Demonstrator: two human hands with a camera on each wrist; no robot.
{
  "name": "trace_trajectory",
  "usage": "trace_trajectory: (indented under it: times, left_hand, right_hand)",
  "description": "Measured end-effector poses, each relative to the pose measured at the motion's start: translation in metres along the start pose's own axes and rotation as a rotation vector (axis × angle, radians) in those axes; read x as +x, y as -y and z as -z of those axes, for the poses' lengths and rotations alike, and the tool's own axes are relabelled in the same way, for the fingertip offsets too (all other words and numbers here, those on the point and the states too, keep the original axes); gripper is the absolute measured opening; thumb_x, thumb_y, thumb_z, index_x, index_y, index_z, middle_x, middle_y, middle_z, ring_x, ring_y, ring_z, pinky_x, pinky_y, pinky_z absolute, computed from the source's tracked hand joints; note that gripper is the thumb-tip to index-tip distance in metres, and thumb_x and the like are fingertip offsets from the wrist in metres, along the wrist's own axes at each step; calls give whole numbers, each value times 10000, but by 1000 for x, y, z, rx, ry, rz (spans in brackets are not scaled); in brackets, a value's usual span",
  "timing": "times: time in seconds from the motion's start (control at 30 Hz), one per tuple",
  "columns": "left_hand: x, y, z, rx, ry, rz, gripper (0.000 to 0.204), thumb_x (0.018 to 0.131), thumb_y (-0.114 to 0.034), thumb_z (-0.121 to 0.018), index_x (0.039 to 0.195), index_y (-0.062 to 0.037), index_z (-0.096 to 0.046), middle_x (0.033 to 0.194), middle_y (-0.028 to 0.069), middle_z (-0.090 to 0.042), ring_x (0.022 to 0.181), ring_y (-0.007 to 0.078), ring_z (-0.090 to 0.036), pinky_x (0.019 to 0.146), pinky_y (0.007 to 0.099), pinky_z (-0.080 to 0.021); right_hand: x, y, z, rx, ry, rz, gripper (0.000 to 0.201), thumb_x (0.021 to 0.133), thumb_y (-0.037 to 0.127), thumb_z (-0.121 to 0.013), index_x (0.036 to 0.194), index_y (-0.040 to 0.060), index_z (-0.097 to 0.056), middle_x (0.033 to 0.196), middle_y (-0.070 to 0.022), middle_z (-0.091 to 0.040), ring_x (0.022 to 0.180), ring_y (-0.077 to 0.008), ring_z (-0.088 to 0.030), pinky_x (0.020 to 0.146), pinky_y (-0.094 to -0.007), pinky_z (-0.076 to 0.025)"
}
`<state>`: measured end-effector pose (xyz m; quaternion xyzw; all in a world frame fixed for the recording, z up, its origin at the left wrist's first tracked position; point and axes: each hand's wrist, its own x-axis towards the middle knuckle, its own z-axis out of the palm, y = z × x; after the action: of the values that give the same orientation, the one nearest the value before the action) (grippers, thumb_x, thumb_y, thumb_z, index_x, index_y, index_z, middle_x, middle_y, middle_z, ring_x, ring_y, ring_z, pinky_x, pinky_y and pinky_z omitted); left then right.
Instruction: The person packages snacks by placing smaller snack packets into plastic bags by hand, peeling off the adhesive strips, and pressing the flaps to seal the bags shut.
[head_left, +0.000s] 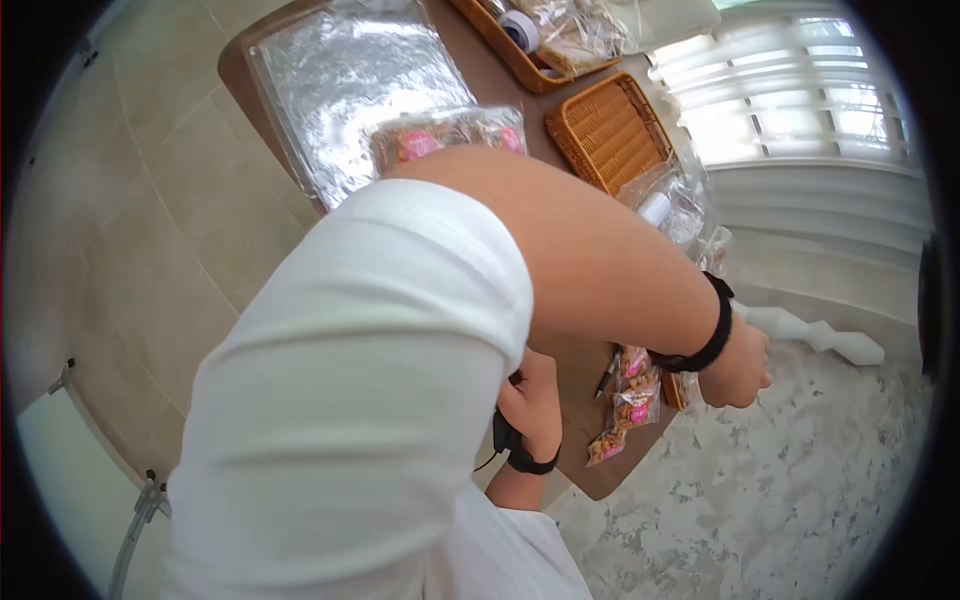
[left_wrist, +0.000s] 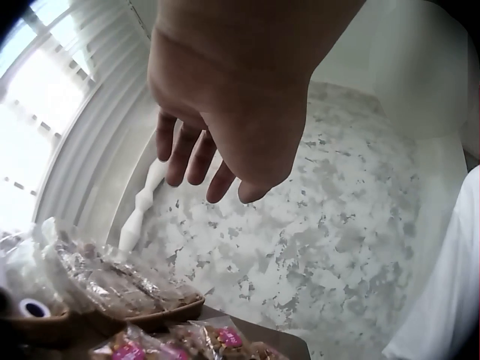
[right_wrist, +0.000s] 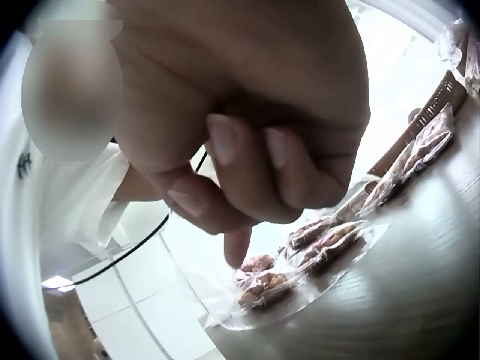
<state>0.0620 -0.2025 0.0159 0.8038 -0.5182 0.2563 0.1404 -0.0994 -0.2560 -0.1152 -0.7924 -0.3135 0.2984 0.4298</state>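
My left hand [left_wrist: 225,112] hangs with its fingers apart and loosely bent, nothing held in them. In the head view this left hand [head_left: 735,368], with a black wristband, is beyond the table edge, near small bags of snacks [head_left: 635,400]. My right hand [head_left: 535,400] is low, close to the white sleeve and the table's near side. The right wrist view has that hand [right_wrist: 255,142] with several fingers loosely curled and one pointing down; no held thing shows, though the palm is partly hidden. Bagged snacks [right_wrist: 262,289] appear beyond it.
A brown table [head_left: 590,465] bears silver foil sheeting [head_left: 350,75], more bagged snacks [head_left: 450,130] and a woven basket [head_left: 615,130]. Another basket [head_left: 500,50] holds clear packaging and a roll. A pen [head_left: 606,372] lies near the small bags. A white turned post [head_left: 815,330] is beyond the table.
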Motion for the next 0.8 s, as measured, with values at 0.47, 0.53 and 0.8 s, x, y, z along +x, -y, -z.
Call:
trace_trajectory:
  times: [0.47,0.53,0.8]
  left_hand:
    - [-186,-104,39,-187,1,626,335,830,-204,-761,1127,-65,-694,1129,75,-614,1019,248,-590,895,393,-431]
    - [-215,-128,49,-272,-98,839,440,807,-199,-786,1220,-104,-667,1200,88,-599,1053,278,-582,918,416,-422]
    - [-270,-183,70,-400,-138,1102,311,823,-101,-785,1124,-114,-709,1160,66,-623,1023,266,-578,940,418,-416]
  right_hand:
    - [44,-24,64,-39,-343,-64,640,947,130,-672,1548,75,-460,1063,-196,-732,705,-235,-667,701,-347,-541]
    - [61,-24,63,-91,-252,-131,696,970,107,-640,1622,104,-395,1171,-179,-722,697,-122,-634,705,-328,-546]
    - [78,-25,49,700,-295,-267,638,935,30,-526,1570,30,-468,1455,-222,-528,839,-127,-652,605,-210,-476]
